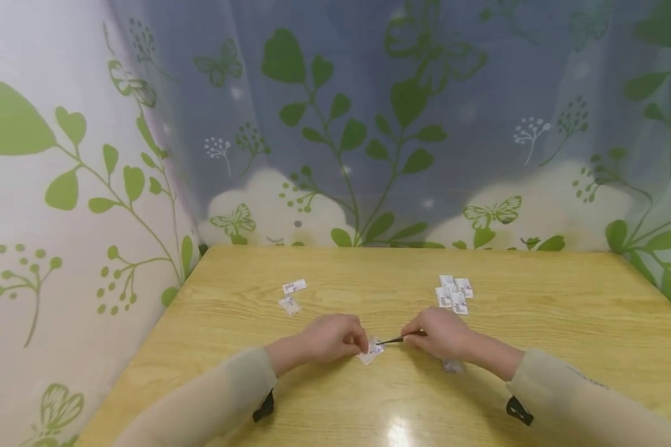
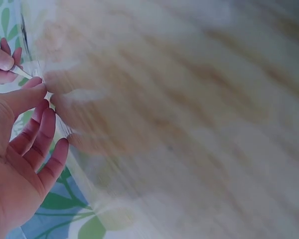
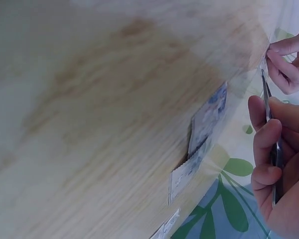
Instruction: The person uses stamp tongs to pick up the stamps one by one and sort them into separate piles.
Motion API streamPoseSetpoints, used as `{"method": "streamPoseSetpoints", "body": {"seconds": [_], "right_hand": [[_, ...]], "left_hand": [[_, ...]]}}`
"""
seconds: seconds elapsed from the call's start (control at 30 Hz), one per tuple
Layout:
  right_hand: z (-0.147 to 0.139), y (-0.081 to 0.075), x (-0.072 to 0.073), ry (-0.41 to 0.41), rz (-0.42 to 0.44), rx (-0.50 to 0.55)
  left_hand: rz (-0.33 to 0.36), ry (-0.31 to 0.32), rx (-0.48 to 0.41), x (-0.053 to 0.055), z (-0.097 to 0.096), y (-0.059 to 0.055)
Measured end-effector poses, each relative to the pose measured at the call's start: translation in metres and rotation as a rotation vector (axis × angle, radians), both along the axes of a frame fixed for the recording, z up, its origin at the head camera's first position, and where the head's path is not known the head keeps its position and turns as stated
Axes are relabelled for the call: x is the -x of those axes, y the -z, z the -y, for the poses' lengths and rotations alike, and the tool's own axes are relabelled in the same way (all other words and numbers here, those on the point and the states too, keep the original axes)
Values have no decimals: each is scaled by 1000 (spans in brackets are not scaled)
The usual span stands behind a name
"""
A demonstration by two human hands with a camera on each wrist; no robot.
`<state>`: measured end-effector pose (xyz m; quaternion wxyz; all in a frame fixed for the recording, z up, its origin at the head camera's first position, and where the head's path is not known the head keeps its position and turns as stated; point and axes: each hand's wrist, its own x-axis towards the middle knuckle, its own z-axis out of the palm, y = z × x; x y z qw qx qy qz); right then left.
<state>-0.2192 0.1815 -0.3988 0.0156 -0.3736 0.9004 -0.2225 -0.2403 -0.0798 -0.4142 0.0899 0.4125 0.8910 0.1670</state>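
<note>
In the head view, my left hand (image 1: pixel 332 338) pinches the edge of a small stamp-like paper (image 1: pixel 371 352) with pale borders and a printed picture, low over the table. My right hand (image 1: pixel 442 332) holds dark tweezers (image 1: pixel 391 340), whose tips meet the paper's upper right part. Whether the tips grip it cannot be told. The right wrist view shows the tweezers (image 3: pixel 276 149) lying along the palm, between thumb and fingers. In the left wrist view, the thumb and forefinger of the left hand (image 2: pixel 27 129) come together while the other fingers spread loosely.
Several similar stamps (image 1: pixel 453 293) lie overlapping at the back right of the wooden table (image 1: pixel 229 385). Two more papers, one upper (image 1: pixel 294 286) and one lower (image 1: pixel 289 305), lie at the back left. Another (image 1: pixel 452 366) lies partly under my right hand. A patterned curtain (image 1: pixel 324 155) hangs behind.
</note>
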Motion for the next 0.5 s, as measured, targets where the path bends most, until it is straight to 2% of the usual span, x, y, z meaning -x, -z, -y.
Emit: {"method": "streamPoseSetpoints", "body": {"seconds": [0.27, 0.5], "right_hand": [[-4, -2, -2, 3, 10, 19], [-6, 3, -13, -32, 13, 1]], "left_hand": [[19, -16, -9, 4, 0, -2], [34, -29, -22, 3, 1, -1]]}}
